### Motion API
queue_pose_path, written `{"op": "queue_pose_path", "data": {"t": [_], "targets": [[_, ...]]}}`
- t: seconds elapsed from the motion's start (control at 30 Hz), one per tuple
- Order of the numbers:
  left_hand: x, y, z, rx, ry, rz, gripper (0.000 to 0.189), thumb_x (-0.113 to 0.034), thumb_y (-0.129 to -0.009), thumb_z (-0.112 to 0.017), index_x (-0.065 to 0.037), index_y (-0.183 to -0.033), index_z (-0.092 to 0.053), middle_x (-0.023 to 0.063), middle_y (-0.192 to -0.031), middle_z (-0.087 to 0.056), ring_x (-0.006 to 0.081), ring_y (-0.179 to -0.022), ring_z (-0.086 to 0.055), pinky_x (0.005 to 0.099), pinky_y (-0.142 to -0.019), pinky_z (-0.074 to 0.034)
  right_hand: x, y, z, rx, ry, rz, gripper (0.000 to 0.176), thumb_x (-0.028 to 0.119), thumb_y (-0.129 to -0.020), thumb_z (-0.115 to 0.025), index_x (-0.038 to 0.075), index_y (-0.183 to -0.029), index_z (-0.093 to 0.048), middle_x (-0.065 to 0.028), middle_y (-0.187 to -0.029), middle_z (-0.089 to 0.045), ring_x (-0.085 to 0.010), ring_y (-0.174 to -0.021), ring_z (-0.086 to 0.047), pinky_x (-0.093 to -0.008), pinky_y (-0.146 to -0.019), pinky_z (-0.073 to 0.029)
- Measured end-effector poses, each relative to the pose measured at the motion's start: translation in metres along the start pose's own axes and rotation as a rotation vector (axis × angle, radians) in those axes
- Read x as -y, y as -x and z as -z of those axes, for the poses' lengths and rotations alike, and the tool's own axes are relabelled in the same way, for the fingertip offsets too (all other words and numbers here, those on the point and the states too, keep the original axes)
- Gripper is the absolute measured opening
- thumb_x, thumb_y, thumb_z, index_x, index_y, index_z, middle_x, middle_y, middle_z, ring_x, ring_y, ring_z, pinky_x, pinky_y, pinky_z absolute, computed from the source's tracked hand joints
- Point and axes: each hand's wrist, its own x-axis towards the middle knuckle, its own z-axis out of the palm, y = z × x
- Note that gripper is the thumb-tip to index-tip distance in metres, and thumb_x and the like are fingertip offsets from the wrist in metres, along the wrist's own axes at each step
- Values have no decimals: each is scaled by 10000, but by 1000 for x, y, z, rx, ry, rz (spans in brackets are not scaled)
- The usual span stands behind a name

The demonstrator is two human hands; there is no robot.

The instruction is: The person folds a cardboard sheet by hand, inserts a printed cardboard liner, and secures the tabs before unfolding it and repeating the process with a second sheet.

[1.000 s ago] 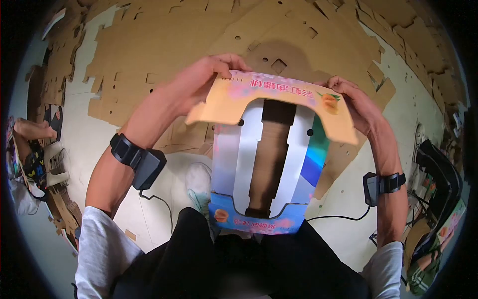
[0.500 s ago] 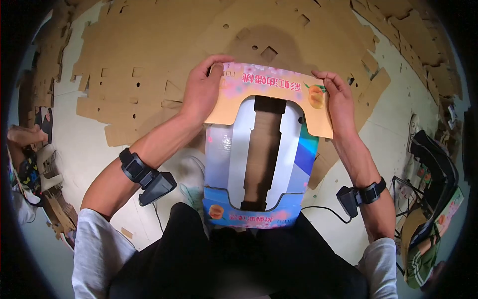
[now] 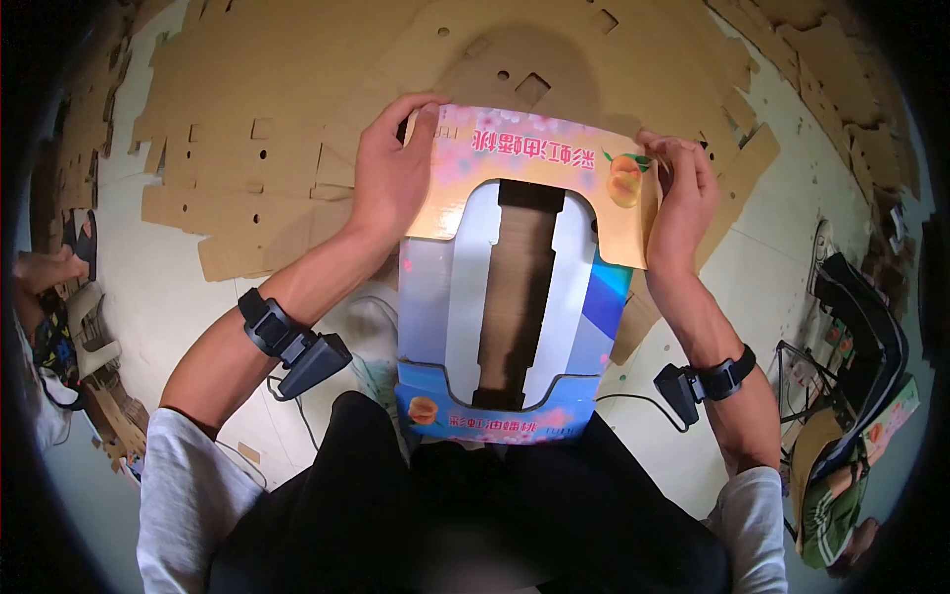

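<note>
A printed cardboard fruit box [image 3: 546, 164] rests against my lap, its long open middle showing brown board inside. The far end panel is pink and orange with Chinese lettering and a peach picture; the near end panel [image 3: 495, 424] is blue. My left hand [image 3: 391, 183] is closed on the far left corner, thumb on top of the panel and fingers partly hidden behind it. At the far right corner my right hand [image 3: 681, 203] has its fingers curled against the box's side edge. Two white inner flaps [image 3: 572, 252] run along the opening.
Flattened brown cardboard [image 3: 327, 79] covers much of the pale floor [image 3: 178, 327]. A black folding chair [image 3: 871, 327] stands at the right. Another person's leg and foot [image 3: 59, 265] show at the far left. Each of my wrists wears a black strapped device [image 3: 315, 361].
The box has shifted slightly left and toward the far side with both hands. My right hand has turned, its fingers now more curled at the corner.
</note>
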Motion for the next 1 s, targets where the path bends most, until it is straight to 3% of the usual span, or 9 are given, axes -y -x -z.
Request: {"op": "queue_pose_path", "data": {"t": [0.23, 0.43, 0.47, 0.53, 0.57, 0.67, 0.8, 0.93, 1.0], "targets": [[-10, -5, 1, 37, 33, 122, 254, -189, -1119, -560, 5, -1189, -708, 74, -970, -711, 120, -850, -620, 306, -776, -518, -2, -6, -5, 76, 186, 61, 211, 121, -1020, -622, -54, -959, -724, -118, -1002, -772, -171, -955, -695, -311, -920, -529], [6, -5, -5, -10, 32, -13, 245, -179, -1111, -568, 12, -1186, -701, 105, -1077, -725, 186, -968, -669, 335, -875, -525, -9, -5, -3, 41, 215, 126, 190, 102, -1018, -629, -54, -959, -720, -108, -992, -769, -156, -966, -694, -314, -921, -536], [10, -5, -6, -39, -64, -120, 252, -174, -1118, -554, 22, -1188, -695, 106, -1073, -719, 183, -965, -664, 331, -874, -525, -7, -2, -5, 39, 224, 149, 177, 96, -1014, -638, -51, -957, -718, -103, -990, -769, -150, -966, -692, -315, -922, -537], [12, -6, -8, -93, -256, -331, 265, -165, -1133, -527, 43, -1192, -681, 107, -1063, -705, 177, -958, -654, 323, -873, -526, 1, 5, -11, 73, 362, 270, 110, 60, -981, -672, -38, -949, -712, -109, -959, -759, -179, -940, -696, -327, -890, -541], [13, -5, -8, -84, -272, -309, 259, -158, -1128, -528, 44, -1188, -679, 122, -1070, -697, 196, -966, -654, 331, -885, -523, 3, 8, -13, 89, 433, 329, 78, 42, -964, -689, -31, -945, -709, -112, -943, -754, -193, -927, -697, -333, -873, -543], [0, -3, -10, -62, -315, -269, 241, -137, -1115, -532, 45, -1178, -676, 160, -1082, -681, 244, -978, -656, 349, -908, -517, -25, -1, -8, 274, 633, 864, 53, 9, -905, -738, -16, -910, -692, -128, -885, -706, -265, -850, -670, -370, -792, -534], [1, -3, -9, -47, -342, -319, 230, -119, -1104, -529, 38, -1180, -680, 180, -1091, -679, 282, -970, -666, 354, -911, -517, -31, -2, -12, 246, 602, 656, 103, 41, -899, -757, -16, -871, -676, -129, -870, -648, -305, -798, -612, -419, -724, -502], [-2, -3, -7, -8, -320, -302, 239, -106, -1100, -507, 20, -1204, -681, 192, -1169, -663, 341, -1062, -661, 388, -959, -519, -29, -2, -13, 299, 615, 572, 116, 79, -923, -755, -10, -962, -692, -149, -1013, -657, -318, -861, -629, -410, -787, -532], [0, -3, -6, -22, -480, -451, 218, -94, -1051, -573, -13, -1214, -693, 187, -1229, -647, 354, -1151, -642, 409, -1004, -516, -26, 0, -16, 316, 554, 439, 165, 112, -937, -757, -3, -1040, -698, -167, -1108, -650, -335, -934, -647, -413, -843, -548]]}}
